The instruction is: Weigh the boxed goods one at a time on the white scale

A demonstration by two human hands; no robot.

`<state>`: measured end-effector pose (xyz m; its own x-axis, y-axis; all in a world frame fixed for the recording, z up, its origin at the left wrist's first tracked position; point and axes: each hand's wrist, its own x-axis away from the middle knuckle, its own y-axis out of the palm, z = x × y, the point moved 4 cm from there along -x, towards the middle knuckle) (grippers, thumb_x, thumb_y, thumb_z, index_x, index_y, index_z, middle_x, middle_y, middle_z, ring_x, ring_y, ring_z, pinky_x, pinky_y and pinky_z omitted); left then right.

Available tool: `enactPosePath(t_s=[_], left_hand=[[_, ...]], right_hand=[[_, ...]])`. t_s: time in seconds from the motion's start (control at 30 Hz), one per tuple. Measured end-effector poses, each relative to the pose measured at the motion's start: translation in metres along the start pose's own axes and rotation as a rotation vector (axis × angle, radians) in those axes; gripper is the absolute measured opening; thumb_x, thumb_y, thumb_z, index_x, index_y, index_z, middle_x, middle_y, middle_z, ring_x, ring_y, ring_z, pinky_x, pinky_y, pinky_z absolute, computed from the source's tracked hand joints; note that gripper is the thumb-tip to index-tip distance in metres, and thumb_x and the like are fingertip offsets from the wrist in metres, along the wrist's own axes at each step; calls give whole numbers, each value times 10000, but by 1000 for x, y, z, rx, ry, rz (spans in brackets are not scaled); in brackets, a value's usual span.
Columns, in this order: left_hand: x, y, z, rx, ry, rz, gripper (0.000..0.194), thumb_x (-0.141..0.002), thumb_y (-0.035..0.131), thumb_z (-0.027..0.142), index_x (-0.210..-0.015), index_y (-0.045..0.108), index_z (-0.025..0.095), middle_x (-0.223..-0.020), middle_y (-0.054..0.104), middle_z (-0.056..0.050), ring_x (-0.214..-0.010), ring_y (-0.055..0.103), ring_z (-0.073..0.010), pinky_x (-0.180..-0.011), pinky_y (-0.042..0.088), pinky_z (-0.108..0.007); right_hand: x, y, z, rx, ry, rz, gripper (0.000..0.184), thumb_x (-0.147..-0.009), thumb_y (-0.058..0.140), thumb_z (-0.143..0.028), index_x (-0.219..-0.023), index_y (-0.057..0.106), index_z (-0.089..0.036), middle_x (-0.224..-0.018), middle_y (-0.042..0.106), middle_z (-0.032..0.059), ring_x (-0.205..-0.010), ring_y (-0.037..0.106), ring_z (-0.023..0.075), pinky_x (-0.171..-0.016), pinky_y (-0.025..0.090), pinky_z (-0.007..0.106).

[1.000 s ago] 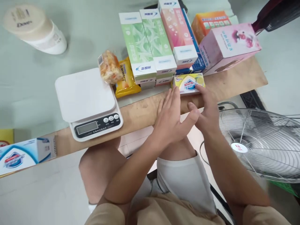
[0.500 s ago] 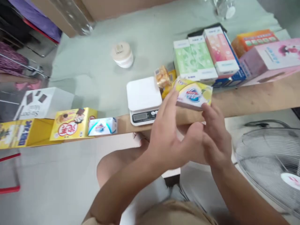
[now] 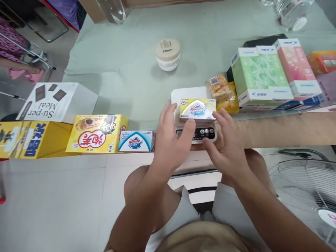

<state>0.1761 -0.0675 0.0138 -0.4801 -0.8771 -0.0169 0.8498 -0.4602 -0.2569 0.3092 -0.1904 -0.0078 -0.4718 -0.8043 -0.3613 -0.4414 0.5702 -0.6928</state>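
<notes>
A yellow and white Safeguard soap box (image 3: 198, 109) lies on the white platform of a small kitchen scale (image 3: 190, 92). To its left is my left hand (image 3: 172, 147), open, with thumb and fingers apart; it covers part of the scale's display. My right hand (image 3: 228, 148) is open at the right side, its thumb near the scale's buttons. Its forefinger tip is at the box's right end; whether it touches, I cannot tell. A blue and white Safeguard box (image 3: 136, 141) stands left of my left hand.
Left along the edge are yellow boxes (image 3: 96, 134) and a white Su-per Meal box (image 3: 57, 101). A Dove jar (image 3: 168, 54) stands behind the scale. Snack packets (image 3: 222, 87), green tissue-like boxes (image 3: 262, 77) and a pink box (image 3: 298, 66) are right. A fan (image 3: 304, 189) stands below right.
My hands have moved the yellow soap box left from above the table edge onto the scale. My fingers have parted from around it. The view has shifted.
</notes>
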Motion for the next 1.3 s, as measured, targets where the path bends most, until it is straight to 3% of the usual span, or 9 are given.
enactPosePath(t_s=[0.13, 0.27, 0.4, 0.53, 0.67, 0.8, 0.93, 1.07, 1.3], left_hand=[[-9, -11, -3, 113, 94, 159, 396, -957, 690, 469, -1277, 656, 239, -1458, 659, -97, -1433, 574, -292, -1229, 445, -475], [-13, -31, 11, 296, 399, 436, 105, -984, 657, 313, -930, 698, 233, -874, 712, -19, -865, 700, -170, -854, 558, -338], [-10, -64, 16, 479, 392, 676, 232, -951, 581, 216, -719, 600, 226, -638, 545, 26, -596, 561, -126, -629, 455, -302], [0, -109, 12, 513, 340, 842, 312, -977, 471, 240, -670, 526, 226, -593, 457, 26, -568, 509, -114, -606, 443, -279], [2, -141, -2, 573, 233, 869, 352, -1003, 418, 232, -665, 516, 222, -617, 470, 12, -590, 520, -116, -616, 452, -283], [1, -148, -10, 583, 136, 889, 314, -912, 482, 172, -605, 519, 221, -605, 447, 15, -558, 466, -114, -596, 431, -291], [4, -153, -9, 601, 96, 875, 267, -851, 551, 153, -594, 558, 227, -591, 452, 17, -583, 455, -127, -582, 391, -288], [7, -165, -16, 620, 41, 887, 292, -856, 538, 141, -577, 549, 223, -604, 463, 0, -615, 433, -135, -561, 322, -297], [-5, -160, -30, 498, -243, 694, 448, -971, 570, 168, -566, 382, 209, -606, 385, 7, -586, 387, -125, -571, 362, -309]], right_hand=[[-19, -11, -5, 203, -127, 66, 565, -955, 614, -374, -1500, 508, -269, -1592, 512, 182, -1489, 521, 379, -1204, 451, 640], [-47, -8, -10, 342, -212, -107, 442, -950, 610, -327, -1386, 603, -257, -1615, 499, 177, -1529, 461, 419, -1213, 414, 652], [-71, -2, -12, 438, -268, -299, 386, -909, 579, -290, -1285, 647, -234, -1450, 653, 152, -1453, 523, 455, -1160, 409, 700], [-81, -3, -28, 365, -305, -333, 321, -864, 629, -317, -1173, 676, -240, -1239, 719, 127, -1153, 692, 371, -968, 551, 553], [-89, 14, -67, 253, -369, -311, 319, -850, 689, -326, -1160, 694, -252, -1185, 717, 114, -1102, 696, 328, -853, 562, 463], [-102, 64, -94, 168, -363, -502, 403, -797, 732, -292, -1197, 694, -279, -1254, 704, 87, -1096, 676, 298, -858, 552, 426], [-110, 104, -98, 161, -300, -637, 417, -847, 701, -361, -1252, 702, -265, -1295, 715, 106, -1146, 674, 337, -883, 558, 459], [-110, 117, -96, 141, -279, -705, 430, -948, 551, -368, -1331, 711, -257, -1295, 749, 111, -1109, 706, 325, -929, 563, 488], [-112, 126, -104, 118, -306, -729, 458, -949, 546, -355, -1361, 722, -261, -1306, 761, 95, -1107, 719, 313, -955, 573, 503]])
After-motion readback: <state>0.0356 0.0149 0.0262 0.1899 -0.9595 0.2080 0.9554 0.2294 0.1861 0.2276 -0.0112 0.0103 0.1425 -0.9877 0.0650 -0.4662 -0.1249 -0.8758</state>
